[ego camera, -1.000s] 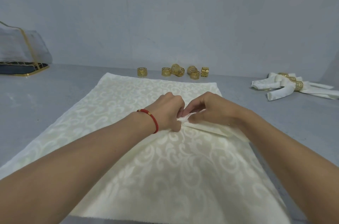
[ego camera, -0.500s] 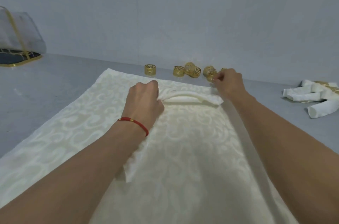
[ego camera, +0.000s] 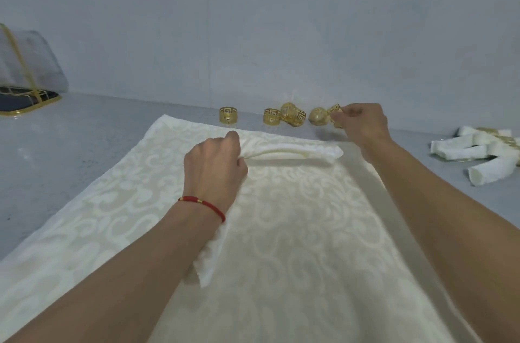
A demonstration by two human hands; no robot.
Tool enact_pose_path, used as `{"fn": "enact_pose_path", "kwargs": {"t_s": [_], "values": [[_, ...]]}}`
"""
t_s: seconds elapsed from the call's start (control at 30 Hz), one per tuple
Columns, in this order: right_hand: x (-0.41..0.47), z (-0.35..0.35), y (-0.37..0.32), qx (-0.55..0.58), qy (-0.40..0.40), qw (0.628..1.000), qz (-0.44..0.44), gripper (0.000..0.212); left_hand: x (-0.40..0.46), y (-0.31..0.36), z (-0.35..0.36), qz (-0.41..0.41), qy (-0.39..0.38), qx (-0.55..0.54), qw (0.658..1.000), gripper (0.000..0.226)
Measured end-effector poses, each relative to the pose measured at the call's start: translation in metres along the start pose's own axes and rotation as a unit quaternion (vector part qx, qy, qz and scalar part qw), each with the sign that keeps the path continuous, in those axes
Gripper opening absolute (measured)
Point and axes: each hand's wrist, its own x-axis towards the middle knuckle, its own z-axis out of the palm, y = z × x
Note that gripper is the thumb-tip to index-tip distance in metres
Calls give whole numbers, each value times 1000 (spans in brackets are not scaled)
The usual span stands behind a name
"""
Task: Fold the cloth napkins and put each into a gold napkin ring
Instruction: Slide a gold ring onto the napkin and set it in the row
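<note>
A rolled cream napkin (ego camera: 292, 152) lies on a large patterned cream cloth (ego camera: 295, 230). My left hand (ego camera: 213, 171), with a red bracelet at the wrist, grips the napkin at its bend; one end trails back under my wrist. My right hand (ego camera: 361, 122) pinches a gold napkin ring (ego camera: 334, 112) lifted slightly off the table at the back. Several more gold rings (ego camera: 271, 116) stand in a row along the wall, one (ego camera: 228, 115) apart to the left.
A pile of rolled napkins in gold rings (ego camera: 478, 154) lies on the grey table (ego camera: 84, 140) at the right. A clear bag with gold trim (ego camera: 25, 72) stands at the far left against the wall.
My right hand left the napkin, reached back to the row of rings and picked one up. My left hand shifted forward, keeping its hold on the rolled napkin.
</note>
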Motion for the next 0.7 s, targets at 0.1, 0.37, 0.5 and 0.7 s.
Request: {"fn": "enact_pose_path", "kwargs": {"t_s": [0.1, 0.37, 0.5, 0.7], "values": [[-40, -36, -5, 144, 35, 988, 43, 17, -1, -1, -2, 5, 16, -28, 999, 11], [-143, -81, -2, 284, -40, 947, 142, 52, -6, 5, -13, 34, 16, -43, 998, 16], [-150, -71, -2, 276, -43, 952, 124, 57, -8, 12, -15, 47, 17, -59, 997, 18], [-153, -73, 1, 261, -126, 951, 107, 54, -13, 17, -14, 80, 7, -114, 990, 17]]}}
